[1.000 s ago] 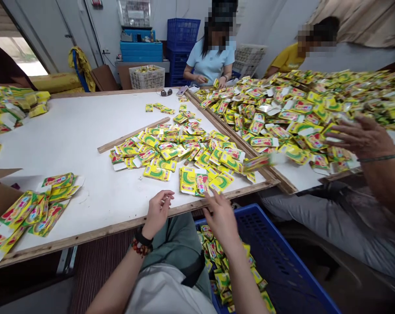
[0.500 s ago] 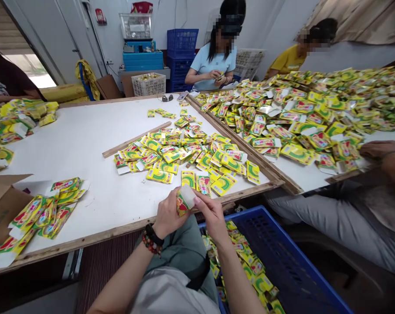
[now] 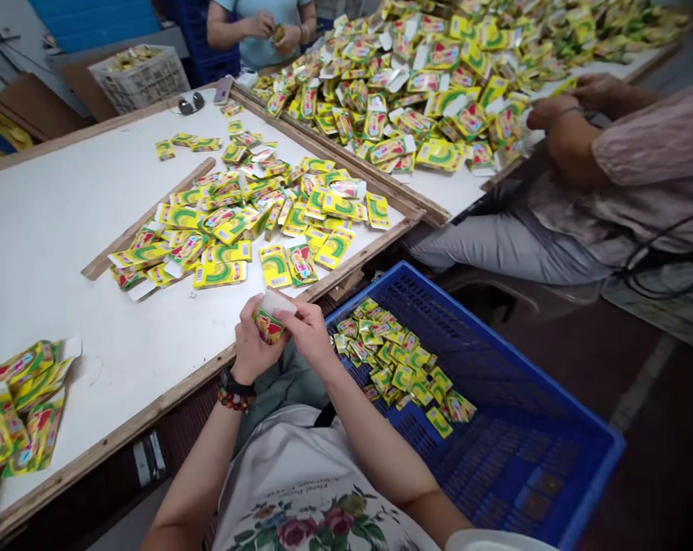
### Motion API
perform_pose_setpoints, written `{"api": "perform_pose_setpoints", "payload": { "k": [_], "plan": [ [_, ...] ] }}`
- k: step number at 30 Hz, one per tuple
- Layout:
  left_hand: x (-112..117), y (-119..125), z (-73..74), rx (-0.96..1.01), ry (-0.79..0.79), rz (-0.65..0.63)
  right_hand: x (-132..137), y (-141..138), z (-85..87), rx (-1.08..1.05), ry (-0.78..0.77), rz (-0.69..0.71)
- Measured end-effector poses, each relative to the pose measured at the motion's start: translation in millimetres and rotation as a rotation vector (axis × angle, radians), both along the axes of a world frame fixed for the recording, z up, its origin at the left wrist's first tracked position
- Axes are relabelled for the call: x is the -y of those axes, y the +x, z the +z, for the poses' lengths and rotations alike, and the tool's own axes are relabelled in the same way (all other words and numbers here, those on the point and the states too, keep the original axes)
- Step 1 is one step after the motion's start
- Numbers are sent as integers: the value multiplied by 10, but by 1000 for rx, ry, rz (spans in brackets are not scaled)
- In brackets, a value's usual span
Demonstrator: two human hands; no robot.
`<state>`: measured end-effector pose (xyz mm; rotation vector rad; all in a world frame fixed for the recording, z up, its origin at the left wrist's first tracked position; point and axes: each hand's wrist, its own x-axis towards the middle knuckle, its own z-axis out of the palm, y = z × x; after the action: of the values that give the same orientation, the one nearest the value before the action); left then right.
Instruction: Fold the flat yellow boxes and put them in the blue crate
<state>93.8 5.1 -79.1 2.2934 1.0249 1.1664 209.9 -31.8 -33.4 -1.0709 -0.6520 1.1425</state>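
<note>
The left hand (image 3: 248,348) and the right hand (image 3: 309,333) both grasp one small carton (image 3: 269,323) just in front of the bench (image 3: 65,229) edge. For a clean fold, the left should probably steady the body while the right presses the white flap along its crease.

White tabletop (image 3: 65,229): wooden strip (image 3: 151,216); flat cartons (image 3: 248,222) heaped against strip, sunglasses (image 3: 191,102) beyond it, smaller carton stack (image 3: 19,398) well apart.
</note>
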Motion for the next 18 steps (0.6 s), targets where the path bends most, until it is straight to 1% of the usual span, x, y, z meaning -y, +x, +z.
{"api": "perform_pose_setpoints", "payload": {
  "k": [3,5,9,12,14,16,18],
  "plan": [
    [-2,-13,31,-26,-12,-24,52,4,-36,-62,-5,-14],
    [-15,-34,12,-27,4,-45,71,-10,-75,-34,-10,-35],
    [-52,-60,-59,4,32,-74,38,19,-124,195,-34,-47],
    [-34,-49,-65,-24,42,-62,-3,93,-81,341,-57,-38],
    [-3,-37,-56,-40,68,-49,-1,126,-15,487,-8,-14],
    [18,-28,-56,-20,85,-24,33,134,54,690,106,37],
    [21,-21,-66,9,39,12,84,121,101,863,232,103]
  ]
}}
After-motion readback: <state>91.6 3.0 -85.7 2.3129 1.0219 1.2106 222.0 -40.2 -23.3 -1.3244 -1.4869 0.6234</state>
